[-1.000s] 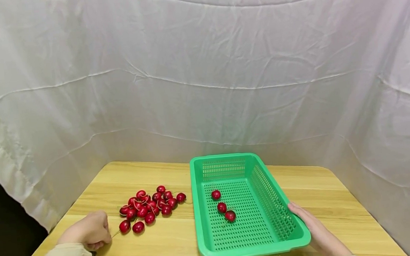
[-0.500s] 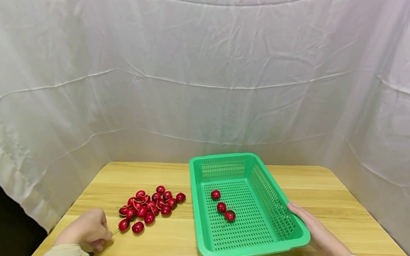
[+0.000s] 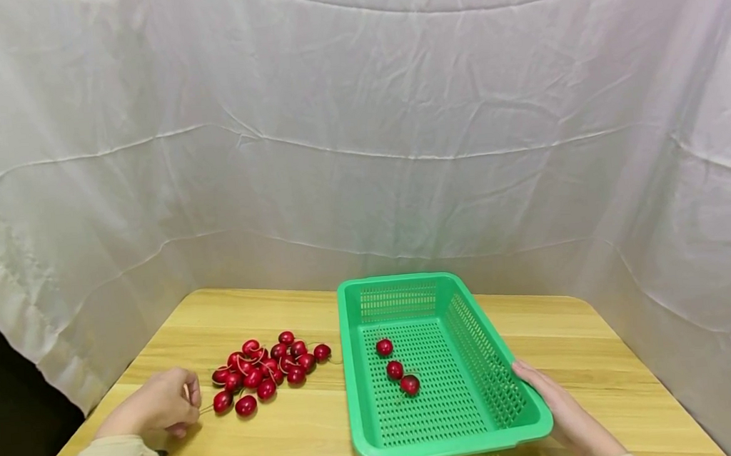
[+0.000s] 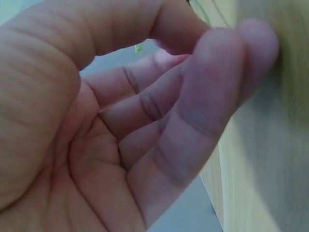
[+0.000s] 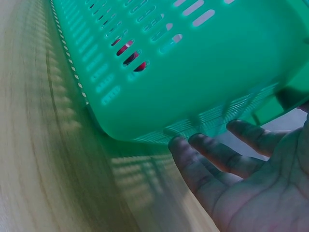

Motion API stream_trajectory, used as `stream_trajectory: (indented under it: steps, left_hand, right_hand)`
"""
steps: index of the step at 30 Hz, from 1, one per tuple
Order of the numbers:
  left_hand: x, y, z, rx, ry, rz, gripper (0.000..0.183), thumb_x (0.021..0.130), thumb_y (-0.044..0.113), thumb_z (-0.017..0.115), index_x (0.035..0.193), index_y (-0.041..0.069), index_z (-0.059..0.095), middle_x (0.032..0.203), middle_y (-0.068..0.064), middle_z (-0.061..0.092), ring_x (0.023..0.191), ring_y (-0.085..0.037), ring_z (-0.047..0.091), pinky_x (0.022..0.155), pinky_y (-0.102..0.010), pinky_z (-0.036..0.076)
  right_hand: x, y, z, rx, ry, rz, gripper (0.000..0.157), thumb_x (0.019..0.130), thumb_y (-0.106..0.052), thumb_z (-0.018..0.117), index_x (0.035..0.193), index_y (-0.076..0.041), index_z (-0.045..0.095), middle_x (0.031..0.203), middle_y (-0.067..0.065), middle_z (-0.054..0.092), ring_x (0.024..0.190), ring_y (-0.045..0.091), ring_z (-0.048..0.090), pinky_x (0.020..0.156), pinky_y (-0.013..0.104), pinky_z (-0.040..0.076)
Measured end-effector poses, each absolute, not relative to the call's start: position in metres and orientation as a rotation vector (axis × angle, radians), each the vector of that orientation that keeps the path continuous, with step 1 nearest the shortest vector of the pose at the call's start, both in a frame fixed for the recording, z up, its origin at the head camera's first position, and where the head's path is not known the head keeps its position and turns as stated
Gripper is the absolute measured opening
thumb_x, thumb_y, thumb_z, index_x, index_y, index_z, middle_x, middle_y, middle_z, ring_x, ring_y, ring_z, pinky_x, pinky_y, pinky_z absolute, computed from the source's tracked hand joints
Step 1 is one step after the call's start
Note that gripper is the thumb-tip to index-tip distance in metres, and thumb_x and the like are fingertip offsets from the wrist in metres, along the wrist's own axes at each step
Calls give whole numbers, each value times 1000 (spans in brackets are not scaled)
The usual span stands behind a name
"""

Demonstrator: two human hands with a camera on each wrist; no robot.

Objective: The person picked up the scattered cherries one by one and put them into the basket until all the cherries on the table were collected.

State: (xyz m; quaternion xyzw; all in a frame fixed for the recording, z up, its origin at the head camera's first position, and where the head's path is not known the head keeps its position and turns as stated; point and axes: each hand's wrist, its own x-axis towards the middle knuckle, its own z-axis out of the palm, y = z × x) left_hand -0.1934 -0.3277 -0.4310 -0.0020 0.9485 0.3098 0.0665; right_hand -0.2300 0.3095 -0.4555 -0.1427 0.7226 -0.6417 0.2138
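My left hand [image 3: 160, 403] is low over the table at the left, thumb and forefinger together in a pinch. Between them runs the stem of a cherry [image 3: 222, 402]; its green tip [image 4: 139, 48] pokes out below the finger in the left wrist view. That cherry lies at the near left edge of a loose heap of red cherries [image 3: 253, 378]. A green plastic basket [image 3: 450, 445] with slotted walls stands right of the heap. Three cherries [image 3: 394, 370] lie on its floor. Fairly straight fingers of my right hand [image 3: 563, 413] touch its outer right side.
The pale wooden table [image 3: 305, 447] carries everything. White cloth [image 3: 395, 111] hangs behind it and along both sides. One cherry [image 3: 321, 352] at the heap's right end lies close to the basket's left wall.
My left hand has shifted slightly left and its fingers have spread a little at the cherry's stem. My right hand and the basket have hardly moved.
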Motion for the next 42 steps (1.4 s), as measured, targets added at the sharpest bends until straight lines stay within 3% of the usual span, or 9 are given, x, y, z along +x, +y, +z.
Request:
stream_trajectory:
  steps: [6,20,25,28,37,42]
  left_hand:
    - [-194,-331,-431,100,2897,917,19,78,-8,69,72,10,64,67,0,64,56,-14,67,55,-26,55]
    - [-197,-333,-424,216,2985,963,17,79,-4,72,76,11,65,64,2,63,57,-14,63,58,-25,49]
    - [-198,-332,-422,249,3023,935,17,82,-1,73,76,13,67,66,4,64,58,-11,64,60,-24,50]
    - [-199,-331,-420,258,3021,943,15,83,0,72,78,13,67,68,3,65,60,-11,65,60,-24,51]
    - [-197,-325,-408,325,3064,932,16,83,1,72,79,16,66,71,5,65,62,-6,65,60,-24,46]
    - [-196,-322,-399,370,3055,983,16,83,0,73,80,15,67,72,5,67,63,-6,69,61,-23,50]
  right_hand:
    - [-229,309,-455,-373,2017,-1774,77,118,-44,23,167,7,-9,134,-6,60,110,14,70,101,29,58]
    - [-228,309,-454,-351,1973,-1788,77,118,-46,24,169,4,-5,130,-4,64,105,15,71,98,31,59]
    - [-228,310,-454,-404,1873,-1821,54,118,-46,24,167,-23,25,129,2,67,99,18,74,93,36,62]
    - [-228,310,-454,-435,1836,-1836,46,118,-45,24,161,-31,33,128,3,68,100,18,74,92,37,62]
    - [-227,309,-454,-426,1875,-1824,61,118,-44,23,169,-11,15,132,1,65,105,17,72,97,35,60]
    - [-226,308,-454,-442,1895,-1810,71,118,-45,23,170,1,5,135,3,63,109,17,70,100,34,58]
